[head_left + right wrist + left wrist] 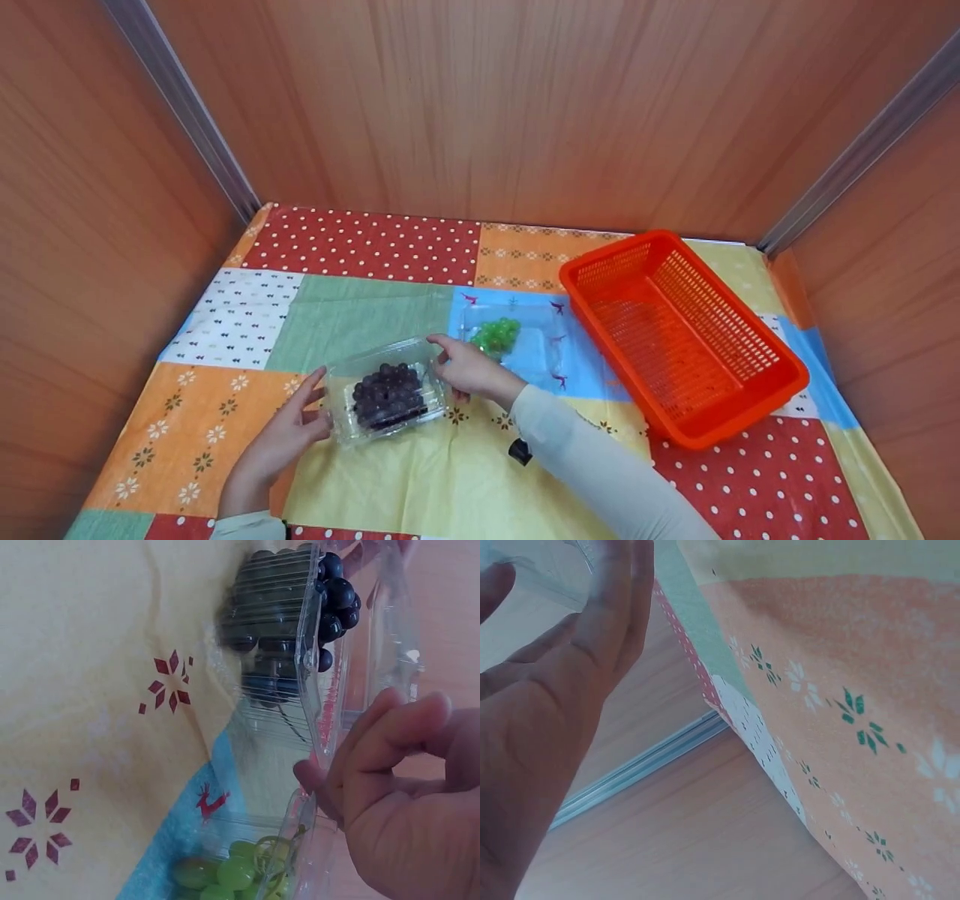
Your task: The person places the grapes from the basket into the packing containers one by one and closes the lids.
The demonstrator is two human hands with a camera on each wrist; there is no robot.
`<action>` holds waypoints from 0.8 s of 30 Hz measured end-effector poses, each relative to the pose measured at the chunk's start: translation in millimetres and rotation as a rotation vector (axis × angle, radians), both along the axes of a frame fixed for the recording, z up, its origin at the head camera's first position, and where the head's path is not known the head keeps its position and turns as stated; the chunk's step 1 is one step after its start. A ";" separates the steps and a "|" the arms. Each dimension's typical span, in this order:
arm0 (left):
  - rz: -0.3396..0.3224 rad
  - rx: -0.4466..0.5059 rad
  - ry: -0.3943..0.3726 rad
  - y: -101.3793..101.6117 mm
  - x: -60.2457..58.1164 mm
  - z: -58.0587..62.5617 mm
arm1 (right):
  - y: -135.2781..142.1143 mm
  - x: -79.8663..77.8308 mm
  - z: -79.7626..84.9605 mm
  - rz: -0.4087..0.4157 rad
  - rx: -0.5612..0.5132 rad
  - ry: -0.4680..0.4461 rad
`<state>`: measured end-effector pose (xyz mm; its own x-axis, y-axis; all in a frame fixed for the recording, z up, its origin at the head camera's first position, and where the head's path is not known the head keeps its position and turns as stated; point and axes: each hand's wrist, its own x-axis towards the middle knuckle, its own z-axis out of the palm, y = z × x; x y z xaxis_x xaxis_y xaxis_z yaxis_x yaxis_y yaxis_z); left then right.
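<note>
A clear plastic clamshell box (341, 426) with a bunch of dark grapes (388, 396) inside is between my two hands over the yellow patch. My left hand (289, 431) holds its left side, thumb and fingers around the edge; in the left wrist view that hand (570, 667) covers part of the clear plastic. At the right side, the fingers of my right hand (474, 373) grip the edge. From the right wrist, the dark grapes (339, 596) show through the ribbed plastic, with a clear lid (390, 637) raised beside them.
Behind my right hand, a second clear box (536, 341) with green grapes (496, 336) stands on the blue patch. A red-orange plastic basket (675, 337) sits to the right on the patchwork tablecloth (367, 307). Wood-grain panels (480, 112) enclose the back and both sides.
</note>
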<state>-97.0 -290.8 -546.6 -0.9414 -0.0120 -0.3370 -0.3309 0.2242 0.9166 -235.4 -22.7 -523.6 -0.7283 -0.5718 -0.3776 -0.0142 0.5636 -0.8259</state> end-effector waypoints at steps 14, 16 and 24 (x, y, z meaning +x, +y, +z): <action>-0.045 -0.010 -0.048 7.7 3.5 -1.2 | 9.8 5.7 0.6 0.151 0.084 -0.109; -0.066 0.003 -0.048 7.5 4.2 -0.3 | 11.3 6.7 1.5 0.165 0.077 -0.156; -0.104 0.074 -0.086 4.9 6.5 -2.7 | 12.5 13.7 -6.8 0.103 -0.007 -0.264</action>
<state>-90.5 -285.9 -549.3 -0.9038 0.1118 -0.4130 -0.3877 0.1942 0.9011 -221.7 -10.2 -530.4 -0.5433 -0.6407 -0.5425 0.1451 0.5648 -0.8124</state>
